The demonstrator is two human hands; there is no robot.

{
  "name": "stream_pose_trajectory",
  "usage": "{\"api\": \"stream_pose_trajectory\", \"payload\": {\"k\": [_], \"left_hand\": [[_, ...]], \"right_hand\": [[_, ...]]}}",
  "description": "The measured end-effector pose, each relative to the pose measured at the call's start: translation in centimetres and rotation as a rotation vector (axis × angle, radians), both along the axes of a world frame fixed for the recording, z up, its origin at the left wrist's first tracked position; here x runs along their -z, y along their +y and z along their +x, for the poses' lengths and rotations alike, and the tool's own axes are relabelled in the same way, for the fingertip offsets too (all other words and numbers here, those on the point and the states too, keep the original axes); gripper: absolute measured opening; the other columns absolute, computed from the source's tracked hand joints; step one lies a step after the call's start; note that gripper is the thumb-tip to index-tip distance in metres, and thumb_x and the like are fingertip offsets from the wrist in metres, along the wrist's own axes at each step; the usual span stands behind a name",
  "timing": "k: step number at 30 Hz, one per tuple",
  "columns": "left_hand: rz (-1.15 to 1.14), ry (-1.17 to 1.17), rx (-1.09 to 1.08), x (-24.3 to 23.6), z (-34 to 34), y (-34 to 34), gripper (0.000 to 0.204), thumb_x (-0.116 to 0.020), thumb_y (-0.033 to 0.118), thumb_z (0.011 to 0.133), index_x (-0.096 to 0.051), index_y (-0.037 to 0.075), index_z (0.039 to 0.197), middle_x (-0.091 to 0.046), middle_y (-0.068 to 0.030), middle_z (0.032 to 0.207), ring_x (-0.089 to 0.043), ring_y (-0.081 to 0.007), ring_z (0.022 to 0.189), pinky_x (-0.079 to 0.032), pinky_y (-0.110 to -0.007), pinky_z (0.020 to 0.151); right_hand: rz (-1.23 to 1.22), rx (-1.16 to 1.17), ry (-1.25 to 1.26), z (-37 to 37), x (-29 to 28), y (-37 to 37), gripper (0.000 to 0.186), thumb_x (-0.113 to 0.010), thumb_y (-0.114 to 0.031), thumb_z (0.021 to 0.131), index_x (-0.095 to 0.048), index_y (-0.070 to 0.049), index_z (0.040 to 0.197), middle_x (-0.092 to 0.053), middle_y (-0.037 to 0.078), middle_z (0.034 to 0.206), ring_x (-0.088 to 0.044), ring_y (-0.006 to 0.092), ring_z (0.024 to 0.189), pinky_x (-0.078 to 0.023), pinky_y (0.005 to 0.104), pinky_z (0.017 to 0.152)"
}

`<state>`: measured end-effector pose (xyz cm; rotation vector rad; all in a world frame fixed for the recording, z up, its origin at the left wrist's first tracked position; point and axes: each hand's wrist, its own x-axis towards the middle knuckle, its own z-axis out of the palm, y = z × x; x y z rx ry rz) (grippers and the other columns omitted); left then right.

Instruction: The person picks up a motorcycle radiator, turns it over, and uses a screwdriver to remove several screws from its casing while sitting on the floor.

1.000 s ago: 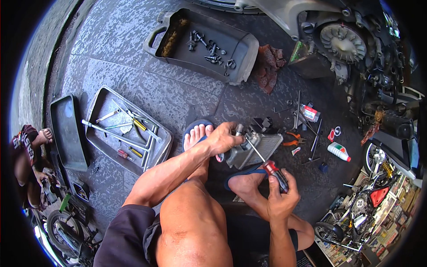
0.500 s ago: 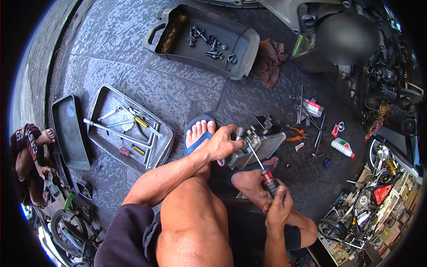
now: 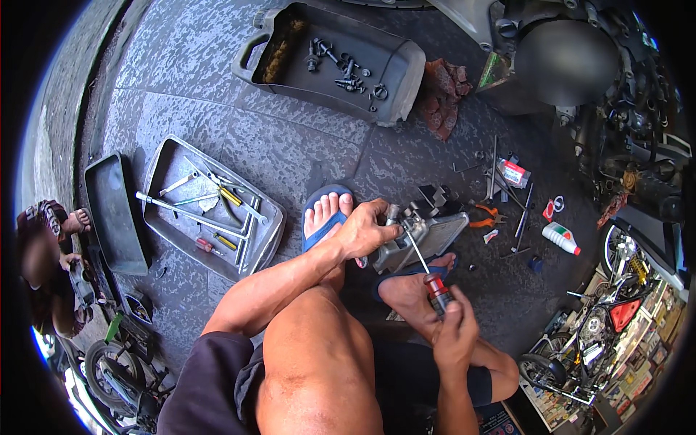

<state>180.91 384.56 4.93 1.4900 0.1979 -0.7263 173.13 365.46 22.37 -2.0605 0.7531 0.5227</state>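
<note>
My left hand (image 3: 367, 233) is closed on the upper left edge of a boxy grey metal motorcycle part (image 3: 428, 243) with fittings and black brackets on top. The part sits tilted between my sandalled feet; its exact kind I cannot make out. In my right hand (image 3: 455, 333) is a screwdriver (image 3: 437, 288) with a red and black handle, fingers wrapped round the handle's lower end. Its long shaft slants up to the left, and the tip meets the fitting beside my left fingers. My palm hides the handle's end.
Left lies a grey tray (image 3: 274, 243) of wrenches, pliers and screwdrivers, beside a dark tray (image 3: 116, 217). Ahead, a black container (image 3: 319, 90) holds bolts and clamps. Right are orange-handled pliers (image 3: 487, 216), a white bottle (image 3: 560, 238) and motorcycle parts (image 3: 631, 130). Another person (image 3: 54, 268) crouches far left.
My right fingers have shifted slightly on the screwdriver handle, their edges a little blurred. My left hand and the metal part stay nearly where they were. The person at far left leans differently.
</note>
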Motion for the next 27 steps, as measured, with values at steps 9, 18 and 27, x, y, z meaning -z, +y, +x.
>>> {"api": "stream_pose_trajectory", "payload": {"k": [9, 18, 27], "left_hand": [[0.016, -0.008, 0.012, -0.1, 0.1, -0.2, 0.031, -0.073, 0.02, 0.081, -0.065, -0.004, 0.098, -0.062, -0.0073, 0.078, -0.057, -0.0155, 0.075, -0.046, -0.031, 0.069], [-0.035, 0.025, 0.022, 0.0, 0.3, 0.1, 0.032, -0.074, 0.021, 0.081, -0.065, -0.004, 0.098, -0.062, -0.0077, 0.079, -0.056, -0.0153, 0.075, -0.045, -0.031, 0.069], [-0.07, 0.032, 0.026, 1.5, -0.5, -0.5, 0.031, -0.072, 0.024, 0.082, -0.066, 0.0, 0.1, -0.062, -0.0063, 0.081, -0.056, -0.0163, 0.076, -0.044, -0.031, 0.073]], "right_hand": [[-0.188, -0.252, -0.104, -1.2, 0.0, 0.1, 0.053, -0.053, -0.025, 0.101, -0.043, 0.01, 0.14, -0.065, 0.022, 0.105, -0.064, 0.0314, 0.089, -0.049, 0.0398, 0.083], [-0.335, -0.347, -0.217, -1.0, 1.2, -1.5, 0.05, -0.056, -0.028, 0.1, -0.048, 0.006, 0.137, -0.068, 0.02, 0.096, -0.063, 0.0226, 0.068, -0.048, 0.0329, 0.061], [-0.415, -0.734, -0.102, 1.3, -1.4, 0.9, 0.058, -0.072, -0.007, 0.08, -0.053, 0.003, 0.133, -0.059, 0.022, 0.117, -0.064, 0.038, 0.104, -0.052, 0.0439, 0.086]]}}
